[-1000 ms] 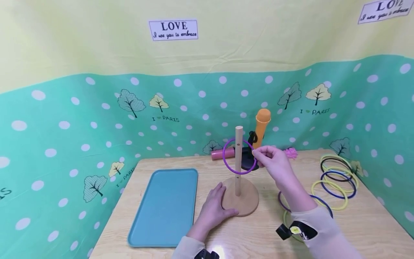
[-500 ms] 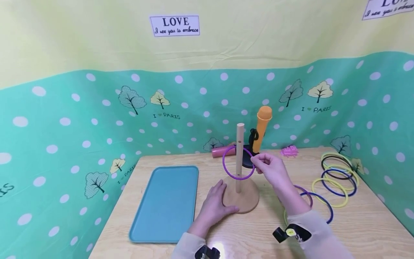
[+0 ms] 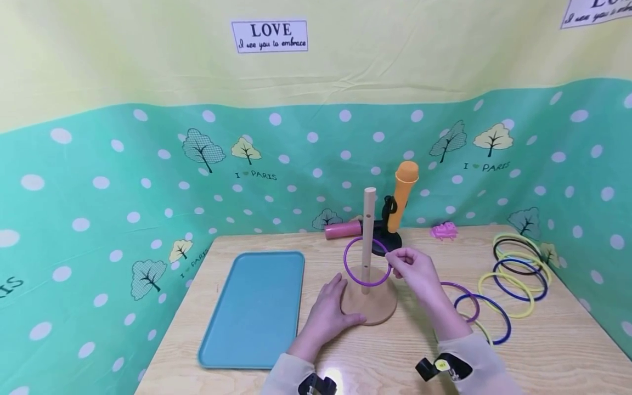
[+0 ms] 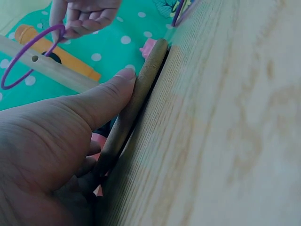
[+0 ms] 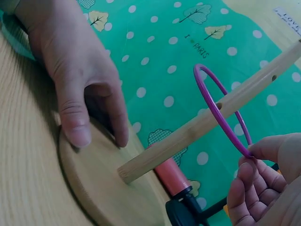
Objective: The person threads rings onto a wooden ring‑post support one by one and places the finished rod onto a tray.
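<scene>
A round wooden base (image 3: 379, 310) stands on the table with an upright wooden post (image 3: 368, 225) in its middle. My left hand (image 3: 327, 310) grips the base's left edge, thumb at the near rim and fingers spread round the far side. In the left wrist view its thumb (image 4: 113, 92) presses the rim. My right hand (image 3: 415, 270) pinches a thin purple ring (image 5: 225, 128) between thumb and forefinger. The ring encircles the post, held around its lower half, above the base. In the right wrist view the post passes through the tilted ring.
Several yellow, blue, black and purple rings (image 3: 508, 323) lie at the right. A blue tray (image 3: 252, 312) sits at the left. Behind the post are an orange toy microphone (image 3: 402, 197) on a black stand, a pink cylinder (image 3: 342, 230) and a pink toy (image 3: 444, 231).
My right hand has lowered the purple ring along the post, from its upper part towards the base. The left hand keeps its place on the base.
</scene>
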Demonstrator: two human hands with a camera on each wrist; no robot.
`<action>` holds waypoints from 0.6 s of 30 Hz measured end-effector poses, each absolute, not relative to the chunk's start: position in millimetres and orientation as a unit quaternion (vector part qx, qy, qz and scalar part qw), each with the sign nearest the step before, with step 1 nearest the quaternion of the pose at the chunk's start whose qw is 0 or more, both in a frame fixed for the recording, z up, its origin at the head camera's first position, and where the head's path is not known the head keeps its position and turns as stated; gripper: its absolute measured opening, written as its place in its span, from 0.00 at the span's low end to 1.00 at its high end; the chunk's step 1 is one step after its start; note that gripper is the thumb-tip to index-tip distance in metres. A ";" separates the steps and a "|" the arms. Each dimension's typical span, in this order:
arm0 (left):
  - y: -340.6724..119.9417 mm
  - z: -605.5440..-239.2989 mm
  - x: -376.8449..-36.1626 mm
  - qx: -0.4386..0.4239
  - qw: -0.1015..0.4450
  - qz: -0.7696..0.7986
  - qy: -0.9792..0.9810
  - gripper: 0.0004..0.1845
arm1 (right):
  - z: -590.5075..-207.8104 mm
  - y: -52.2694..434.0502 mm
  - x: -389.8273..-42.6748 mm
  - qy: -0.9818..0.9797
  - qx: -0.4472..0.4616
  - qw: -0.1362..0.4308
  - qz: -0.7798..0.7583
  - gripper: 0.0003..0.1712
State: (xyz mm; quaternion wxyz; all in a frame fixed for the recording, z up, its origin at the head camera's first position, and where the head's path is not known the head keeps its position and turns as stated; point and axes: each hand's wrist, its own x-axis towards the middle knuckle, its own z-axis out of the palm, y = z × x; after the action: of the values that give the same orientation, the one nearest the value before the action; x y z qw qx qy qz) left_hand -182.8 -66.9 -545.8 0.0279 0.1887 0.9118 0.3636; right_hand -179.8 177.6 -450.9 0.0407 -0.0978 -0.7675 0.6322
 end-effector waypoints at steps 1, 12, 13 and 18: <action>-66.6 -546.0 -182.8 0.190 0.028 0.364 0.911 0.59 | -453.3 178.3 -179.8 -0.767 -0.097 0.040 0.633 0.17; -66.1 -547.6 -181.9 0.196 0.026 0.366 0.909 0.60 | -474.1 184.6 -178.1 -0.774 -0.100 0.028 0.624 0.16; -66.2 -547.4 -182.2 0.196 0.026 0.365 0.910 0.60 | -475.3 184.9 -178.0 -0.775 -0.100 0.026 0.623 0.15; -67.1 -545.8 -183.3 0.198 0.021 0.360 0.911 0.61 | -483.7 185.6 -179.6 -0.772 -0.105 0.016 0.627 0.14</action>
State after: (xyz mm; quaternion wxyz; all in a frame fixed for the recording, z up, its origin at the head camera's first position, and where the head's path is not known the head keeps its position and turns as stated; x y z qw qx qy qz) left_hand -183.3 -67.1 -545.8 0.0205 0.1978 0.9113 0.3604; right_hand -179.6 185.6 -483.7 0.0162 -0.1047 -0.7718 0.6270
